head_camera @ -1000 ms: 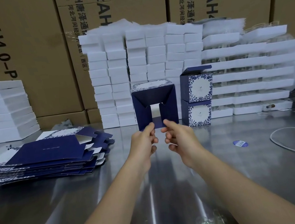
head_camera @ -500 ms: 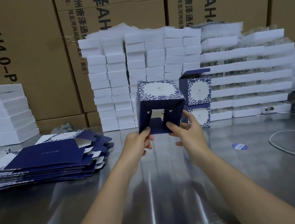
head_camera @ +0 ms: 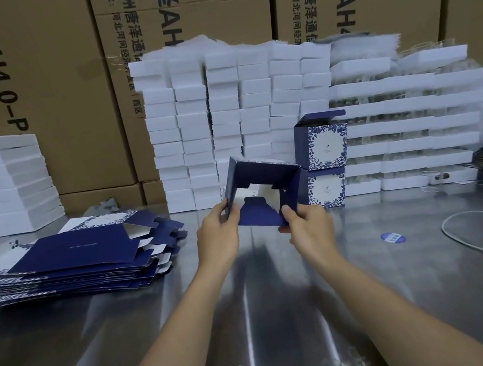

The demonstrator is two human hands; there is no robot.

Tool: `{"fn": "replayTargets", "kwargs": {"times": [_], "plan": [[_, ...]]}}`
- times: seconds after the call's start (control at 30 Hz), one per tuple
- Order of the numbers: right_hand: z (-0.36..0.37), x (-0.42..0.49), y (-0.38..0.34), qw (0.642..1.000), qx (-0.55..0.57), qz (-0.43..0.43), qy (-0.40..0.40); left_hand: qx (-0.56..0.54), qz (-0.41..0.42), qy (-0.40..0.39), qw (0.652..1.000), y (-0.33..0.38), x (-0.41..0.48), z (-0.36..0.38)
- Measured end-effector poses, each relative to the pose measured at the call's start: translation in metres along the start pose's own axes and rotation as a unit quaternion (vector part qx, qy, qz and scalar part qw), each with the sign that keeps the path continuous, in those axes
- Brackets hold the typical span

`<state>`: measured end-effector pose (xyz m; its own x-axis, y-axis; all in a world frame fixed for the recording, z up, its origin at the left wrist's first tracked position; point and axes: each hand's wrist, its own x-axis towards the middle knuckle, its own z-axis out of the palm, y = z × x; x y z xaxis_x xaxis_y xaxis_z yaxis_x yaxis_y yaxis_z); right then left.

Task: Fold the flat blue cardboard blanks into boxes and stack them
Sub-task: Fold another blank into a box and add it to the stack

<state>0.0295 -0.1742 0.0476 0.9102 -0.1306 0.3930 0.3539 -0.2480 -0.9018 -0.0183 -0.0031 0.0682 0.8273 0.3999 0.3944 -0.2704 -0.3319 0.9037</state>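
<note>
Brown cartons [head_camera: 49, 85] are stacked behind the steel tabletop [head_camera: 251, 305]. One half-folded box [head_camera: 263, 171], open-ended, is pinched above it by the left grip [head_camera: 216, 233] and right grip [head_camera: 310, 229]. Two finished boxes [head_camera: 325, 146] are stacked just behind; one pile of flat blanks [head_camera: 73, 256] is laid leftward.

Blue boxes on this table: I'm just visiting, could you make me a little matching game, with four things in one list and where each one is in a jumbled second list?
Things
1. half-folded box
2. flat blanks
3. folded boxes
4. white cable

Places
A. stacked two high, the top lid open
B. looped on the table at the far right
C. held off the table between the left hand and the right hand
D. piled flat on the table at the left

Pairs: 1-C, 2-D, 3-A, 4-B
</note>
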Motion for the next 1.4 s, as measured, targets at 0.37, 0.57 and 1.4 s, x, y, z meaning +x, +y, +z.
{"fn": "replayTargets", "kwargs": {"times": [0.37,0.57,1.4], "plan": [[0.001,-0.014,-0.01,0.992,0.118,-0.052,-0.018,-0.098,-0.108,-0.027,0.989,0.001,-0.002,0.003],[0.003,-0.013,-0.009,0.994,0.102,-0.028,-0.013,-0.119,-0.115,-0.061,0.984,0.001,-0.008,0.003],[0.003,-0.004,0.008,0.994,0.035,0.023,-0.105,-0.074,-0.165,-0.129,0.975,-0.014,-0.003,0.006]]}}
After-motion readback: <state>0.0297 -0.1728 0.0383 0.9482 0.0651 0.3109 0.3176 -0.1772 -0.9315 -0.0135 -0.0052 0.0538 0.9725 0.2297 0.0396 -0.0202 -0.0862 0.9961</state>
